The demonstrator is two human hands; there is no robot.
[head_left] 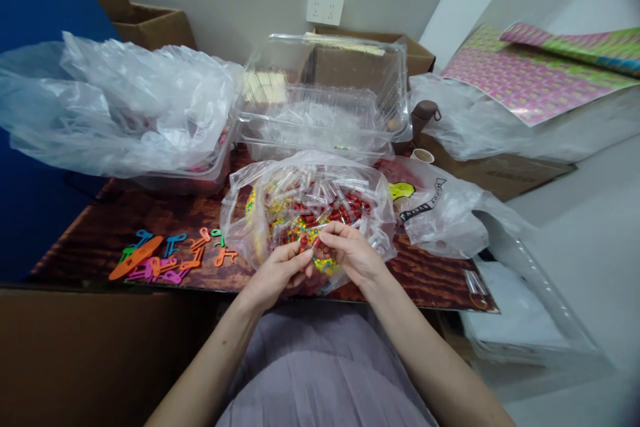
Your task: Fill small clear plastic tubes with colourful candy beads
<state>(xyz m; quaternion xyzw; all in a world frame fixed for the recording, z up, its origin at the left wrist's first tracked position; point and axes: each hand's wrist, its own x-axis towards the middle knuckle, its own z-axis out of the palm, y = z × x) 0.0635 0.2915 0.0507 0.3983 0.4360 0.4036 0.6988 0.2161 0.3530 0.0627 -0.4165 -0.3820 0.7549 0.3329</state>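
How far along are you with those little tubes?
Done: the bag is already heaped with tubes that look filled with red bits. In hand: the left hand and right hand pinch what seems to be one tube over the bag. Left: hard to judge, but the coloured clips lie untouched and the clear boxes behind stand open.

two hands (277, 273) (353, 253), one paper cup (423, 155)

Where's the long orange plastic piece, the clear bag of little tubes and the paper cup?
Long orange plastic piece (135, 258): head view, its middle.
Clear bag of little tubes (306, 195): head view, upper side.
Paper cup (423, 161): head view, its rim.
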